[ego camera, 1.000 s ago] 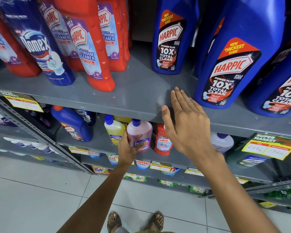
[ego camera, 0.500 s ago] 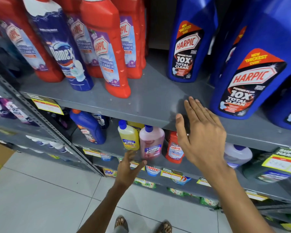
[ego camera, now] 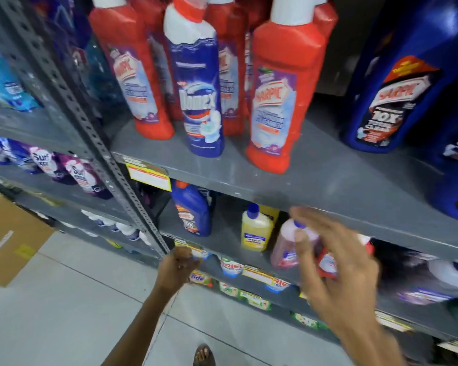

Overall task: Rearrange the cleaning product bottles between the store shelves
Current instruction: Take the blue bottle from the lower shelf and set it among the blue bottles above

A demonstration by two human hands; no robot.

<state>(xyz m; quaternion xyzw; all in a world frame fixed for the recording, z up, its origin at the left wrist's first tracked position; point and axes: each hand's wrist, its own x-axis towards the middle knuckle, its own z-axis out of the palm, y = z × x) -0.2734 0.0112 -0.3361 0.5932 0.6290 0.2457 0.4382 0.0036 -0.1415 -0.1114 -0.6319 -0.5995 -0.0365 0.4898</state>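
Red Harpic bottles and a blue-and-white Domex bottle stand on the upper grey shelf, with large blue Harpic bottles to the right. One shelf down stand a small blue Harpic bottle, a yellow bottle and a pink bottle. My left hand hangs below that lower shelf's front edge, fingers curled, holding nothing. My right hand, blurred with fingers spread, hovers in front of the pink bottle, just under the upper shelf's edge.
A perforated grey upright divides the shelving bays. Detergent packs fill the left bay. Price tags hang on shelf edges. A cardboard box sits on the tiled floor at left. A sandalled foot shows below.
My left hand let go of the pink bottle on the lower shelf and dropped away, curling shut. My right hand came off the upper shelf and lowered. The view swung left.
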